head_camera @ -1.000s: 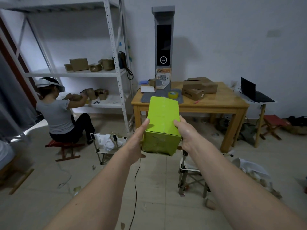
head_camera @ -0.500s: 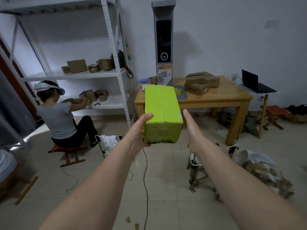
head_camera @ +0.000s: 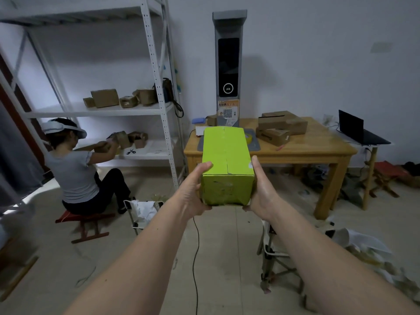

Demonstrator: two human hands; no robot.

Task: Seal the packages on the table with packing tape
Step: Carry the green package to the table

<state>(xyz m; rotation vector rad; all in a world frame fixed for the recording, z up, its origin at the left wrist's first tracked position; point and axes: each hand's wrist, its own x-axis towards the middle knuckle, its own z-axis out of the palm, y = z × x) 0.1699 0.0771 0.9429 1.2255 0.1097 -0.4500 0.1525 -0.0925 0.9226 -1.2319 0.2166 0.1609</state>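
2 hands, left (head_camera: 193, 189) and right (head_camera: 261, 187), grip the green box (head_camera: 227, 160) by its sides; set it seam-up on the worktop (head_camera: 318, 148) near the tape roll (head_camera: 248, 138).

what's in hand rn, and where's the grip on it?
The green box, carried in the air in front of the table. Left hand grips its near left side, right hand its near right side, thumbs along the top edges.

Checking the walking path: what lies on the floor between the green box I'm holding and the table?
In the head view, bare floor between the green box and the table.
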